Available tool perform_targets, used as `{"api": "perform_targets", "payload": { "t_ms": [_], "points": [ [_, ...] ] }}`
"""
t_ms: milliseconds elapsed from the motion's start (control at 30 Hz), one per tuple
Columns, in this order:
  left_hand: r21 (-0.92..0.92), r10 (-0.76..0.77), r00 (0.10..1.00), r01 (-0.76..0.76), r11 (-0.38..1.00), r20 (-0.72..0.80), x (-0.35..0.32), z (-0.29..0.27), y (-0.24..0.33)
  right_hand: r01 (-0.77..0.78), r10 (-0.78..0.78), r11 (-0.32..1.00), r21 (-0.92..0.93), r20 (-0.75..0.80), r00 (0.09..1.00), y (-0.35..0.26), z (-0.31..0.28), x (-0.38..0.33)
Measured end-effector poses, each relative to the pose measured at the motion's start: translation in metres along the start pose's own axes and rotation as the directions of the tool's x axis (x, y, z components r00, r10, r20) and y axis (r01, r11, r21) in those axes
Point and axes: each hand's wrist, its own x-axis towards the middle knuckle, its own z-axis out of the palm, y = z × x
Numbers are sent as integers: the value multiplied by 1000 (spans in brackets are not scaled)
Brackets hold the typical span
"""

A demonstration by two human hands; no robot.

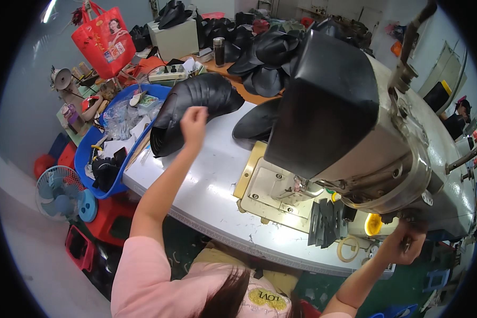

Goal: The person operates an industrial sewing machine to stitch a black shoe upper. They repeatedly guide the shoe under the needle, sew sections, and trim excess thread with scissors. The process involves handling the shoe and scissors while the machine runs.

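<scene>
My left hand (pixel 194 126) is raised beside a thick curved stack of black leather-like pieces (pixel 196 98), its fingers curled together. Whether something thin is pinched there is too small to tell. At the right, my right hand (pixel 405 245) closes around a small metallic thing under the sewing machine's (pixel 328 106) arm, largely hidden by the fingers. Below the machine head lies its cream bed plate (pixel 273 188), with nothing black under the presser foot (pixel 302 188). A bunch of narrow black strips (pixel 326 222) rests at the bed's right side.
A blue basket (pixel 79 153) of plastic bags and scraps adjoins the table's left edge. Behind the machine lie black visor-shaped pieces (pixel 265 55) and a dark bottle (pixel 219 52). A tape roll (pixel 348 249) sits near the front edge. A fan (pixel 61 193) stands at left.
</scene>
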Motion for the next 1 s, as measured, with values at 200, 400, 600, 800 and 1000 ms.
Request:
{"api": "perform_targets", "payload": {
  "t_ms": [200,400,600,800,1000],
  "points": [
    [-244,-340,823,253,936,-454,10,-118,-33,181,-181,982,-59,18,983,6,4,2],
    [-615,-829,556,635,469,-57,42,-156,-62,18,-13,1000,-22,199,980,-4,-15,-8],
    [-541,-743,644,696,472,181,64,-172,-88,-171,132,983,60,409,903,3,-13,-100],
    [-645,-509,756,636,423,412,-3,-180,2,-503,502,833,-229,694,516,36,10,-195],
    [-679,-536,733,645,351,419,-94,-142,89,-619,567,755,-218,691,448,35,26,-209]
  ]
}}
